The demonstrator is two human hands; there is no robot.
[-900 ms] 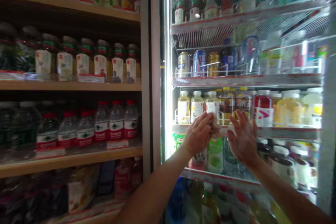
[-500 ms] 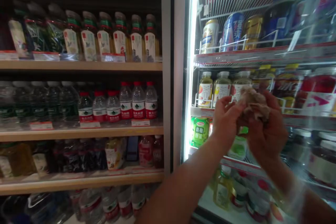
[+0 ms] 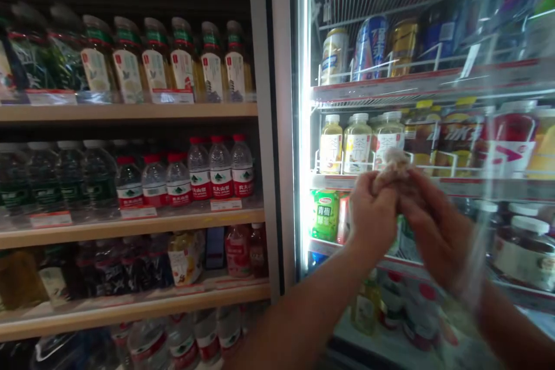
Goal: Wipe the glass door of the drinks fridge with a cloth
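A crumpled beige cloth (image 3: 393,163) is bunched up between my two hands, in front of the lit drinks fridge. My left hand (image 3: 376,208) grips it from the left with bent fingers. From the right, my right hand (image 3: 427,208) closes on the same cloth, its fingers blurred and partly overlapping it. Just behind the cloth stand white-capped tea bottles (image 3: 359,143) on a fridge shelf. Below and left of my hands is a green drink bottle (image 3: 325,215).
Fridge shelves hold cans (image 3: 370,48), yellow-capped bottles (image 3: 422,133) and jars (image 3: 526,251). A transparent door edge (image 3: 485,185) crosses near my right forearm. Wooden shelves (image 3: 130,225) at left carry several rows of bottles, with a phone-like dark slab (image 3: 215,247) among them.
Both hands have drawn closer together around the cloth, which is now more tightly bunched. The view has shifted, so the shelves and fridge sit slightly further left.
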